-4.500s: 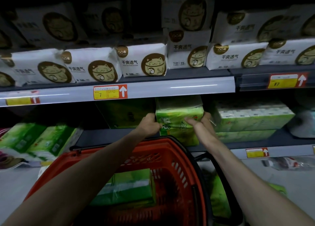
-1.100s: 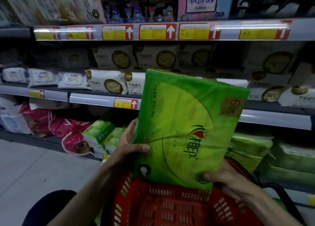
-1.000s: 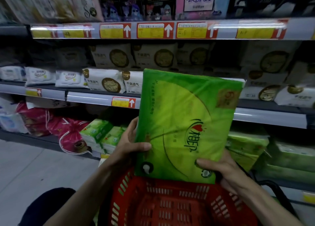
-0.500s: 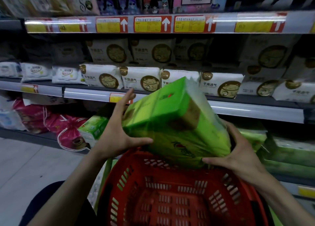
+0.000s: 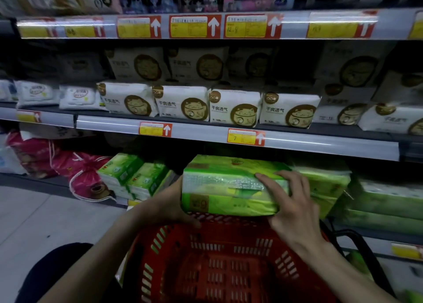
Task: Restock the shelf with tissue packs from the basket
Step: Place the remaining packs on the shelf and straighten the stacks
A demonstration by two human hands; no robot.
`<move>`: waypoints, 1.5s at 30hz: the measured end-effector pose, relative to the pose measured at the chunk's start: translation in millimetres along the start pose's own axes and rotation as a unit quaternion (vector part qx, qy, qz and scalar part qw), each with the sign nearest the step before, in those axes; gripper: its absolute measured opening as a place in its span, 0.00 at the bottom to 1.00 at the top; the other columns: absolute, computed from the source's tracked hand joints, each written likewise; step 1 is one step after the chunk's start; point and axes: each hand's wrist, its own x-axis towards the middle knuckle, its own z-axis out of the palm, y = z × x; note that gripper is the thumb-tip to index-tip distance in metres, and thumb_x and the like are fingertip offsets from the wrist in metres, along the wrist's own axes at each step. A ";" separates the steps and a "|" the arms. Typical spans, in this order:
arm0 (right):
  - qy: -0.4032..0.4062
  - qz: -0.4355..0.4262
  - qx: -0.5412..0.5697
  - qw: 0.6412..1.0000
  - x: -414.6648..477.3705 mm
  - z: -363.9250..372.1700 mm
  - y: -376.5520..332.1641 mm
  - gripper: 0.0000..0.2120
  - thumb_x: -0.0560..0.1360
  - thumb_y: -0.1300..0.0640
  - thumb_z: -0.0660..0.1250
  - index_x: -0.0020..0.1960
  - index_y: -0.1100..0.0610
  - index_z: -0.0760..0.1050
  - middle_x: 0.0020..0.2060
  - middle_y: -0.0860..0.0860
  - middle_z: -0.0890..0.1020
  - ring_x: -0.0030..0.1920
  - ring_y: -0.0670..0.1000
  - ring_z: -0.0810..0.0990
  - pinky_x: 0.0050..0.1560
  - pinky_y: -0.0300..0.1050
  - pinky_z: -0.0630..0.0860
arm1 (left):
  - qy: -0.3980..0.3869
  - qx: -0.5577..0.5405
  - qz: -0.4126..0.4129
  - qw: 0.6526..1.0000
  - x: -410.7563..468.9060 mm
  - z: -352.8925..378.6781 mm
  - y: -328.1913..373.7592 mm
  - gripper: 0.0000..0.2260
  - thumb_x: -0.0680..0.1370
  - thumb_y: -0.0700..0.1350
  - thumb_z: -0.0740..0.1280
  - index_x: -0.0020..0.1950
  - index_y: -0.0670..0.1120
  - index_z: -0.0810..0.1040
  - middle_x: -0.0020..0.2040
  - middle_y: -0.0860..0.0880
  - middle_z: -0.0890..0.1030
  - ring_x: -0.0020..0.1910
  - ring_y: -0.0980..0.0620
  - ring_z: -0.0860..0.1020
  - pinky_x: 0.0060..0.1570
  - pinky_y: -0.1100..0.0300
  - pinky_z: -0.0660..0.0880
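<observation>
Green plastic wrap covers the tissue pack (image 5: 231,186), held w/ both hands just above the far rim of the red basket (image 5: 229,268), in front of the bottom shelf (image 5: 366,233) opening. Whether it touches the shelf board can't be told. The pack lies flat, its long axis running left-right and a long side face turned toward the camera. That face has a pale band of fine print, too blurred to read, and a "9" on a brownish patch at the lower left corner.

Grip of the left hand (image 5: 169,202): cupped round the pack's left end, thumb tucked under the near bottom edge, the rest hidden behind the pack. Grip of the right hand (image 5: 290,209): fingers spread over the near face and top edge at the right end, index finger reaching left along the print band, thumb below.

More green packs (image 5: 135,177) sit to the left on the same shelf, and a stack of green packs (image 5: 325,188) just right of the held one. Pink drawstring bags (image 5: 84,177) lie further left.

One shelf up stand white packs (image 5: 235,107) w/ a brown cat logo and "干爽透气". A yellow price tag (image 5: 246,137) w/ a red arrow panel on that rail reads "7". On the top rail, another tag (image 5: 246,27) reads approx. "12.8".
</observation>
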 end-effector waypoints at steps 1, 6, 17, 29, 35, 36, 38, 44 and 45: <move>-0.007 0.003 -0.011 1.000 -2.4 7.0 2.4 0.56 0.51 0.76 0.74 0.73 0.40 0.71 0.64 0.55 0.74 0.68 0.63 0.70 0.32 0.31 0.57 | -0.034 -0.065 -0.014 0.997 -0.7 1.9 4.3 0.44 0.66 0.44 0.85 0.74 0.54 0.64 0.67 0.63 0.77 0.67 0.71 0.73 0.64 0.67 0.74; -0.011 0.025 -0.030 0.999 -2.8 29.6 2.9 0.55 0.51 0.78 0.73 0.72 0.43 0.71 0.63 0.58 0.75 0.68 0.65 0.69 0.31 0.39 0.64 | 0.060 -0.174 -0.058 0.981 12.4 10.7 -4.3 0.31 0.69 0.45 0.81 0.67 0.57 0.71 0.58 0.57 0.84 0.61 0.57 0.83 0.54 0.64 0.80; -0.087 0.040 -0.046 0.994 54.3 73.8 40.3 0.54 0.55 0.70 0.77 0.77 0.43 0.69 0.66 0.54 0.71 0.71 0.62 0.67 0.24 0.47 0.76 | 0.153 -0.213 -0.138 0.955 87.5 18.7 -39.2 0.21 0.72 0.32 0.78 0.63 0.39 0.79 0.52 0.43 0.87 0.48 0.46 0.86 0.45 0.56 0.84; -0.272 0.200 -0.045 0.940 118.3 116.3 39.8 0.18 0.70 0.46 0.78 0.55 0.52 0.79 0.52 0.53 0.85 0.55 0.60 0.84 0.45 0.48 0.77 | 0.142 -0.228 -0.254 0.929 177.1 12.5 -112.5 0.23 0.65 0.48 0.84 0.55 0.43 0.81 0.50 0.41 0.87 0.49 0.43 0.86 0.51 0.40 0.84; -0.262 0.264 -0.053 0.927 132.5 118.9 33.4 0.17 0.73 0.44 0.79 0.40 0.57 0.79 0.41 0.55 0.83 0.47 0.60 0.83 0.44 0.47 0.77 | 0.158 -0.309 -0.237 0.907 179.7 16.6 -117.8 0.25 0.68 0.44 0.83 0.59 0.38 0.78 0.54 0.40 0.85 0.48 0.42 0.86 0.48 0.44 0.85; -0.254 0.279 -0.054 0.925 132.1 116.8 35.4 0.18 0.73 0.44 0.79 0.37 0.56 0.79 0.41 0.56 0.84 0.48 0.61 0.84 0.46 0.48 0.78 | 0.155 -0.326 -0.231 0.903 178.0 14.6 -107.9 0.18 0.73 0.36 0.78 0.60 0.37 0.78 0.53 0.40 0.85 0.47 0.43 0.85 0.48 0.48 0.85; -0.245 0.303 -0.065 0.919 129.6 115.1 40.3 0.21 0.73 0.43 0.79 0.32 0.55 0.76 0.42 0.59 0.85 0.50 0.63 0.84 0.49 0.49 0.80 | 0.145 -0.339 -0.225 0.902 177.9 13.6 -99.2 0.16 0.75 0.30 0.75 0.61 0.35 0.78 0.54 0.39 0.84 0.51 0.42 0.84 0.55 0.44 0.83; -0.278 0.263 -0.116 0.916 123.5 115.3 46.5 0.22 0.75 0.41 0.77 0.39 0.56 0.72 0.42 0.57 0.83 0.52 0.63 0.84 0.48 0.51 0.78 | 0.126 -0.284 -0.196 0.930 178.9 23.9 -100.8 0.16 0.73 0.29 0.76 0.58 0.38 0.80 0.56 0.38 0.84 0.57 0.40 0.83 0.62 0.43 0.80; -0.285 0.250 -0.127 0.917 122.4 115.0 43.9 0.19 0.76 0.41 0.76 0.44 0.56 0.74 0.48 0.58 0.84 0.55 0.63 0.84 0.50 0.52 0.78 | 0.125 -0.283 -0.191 0.931 178.1 24.0 -100.2 0.15 0.73 0.28 0.75 0.57 0.39 0.80 0.54 0.40 0.84 0.55 0.42 0.83 0.62 0.45 0.80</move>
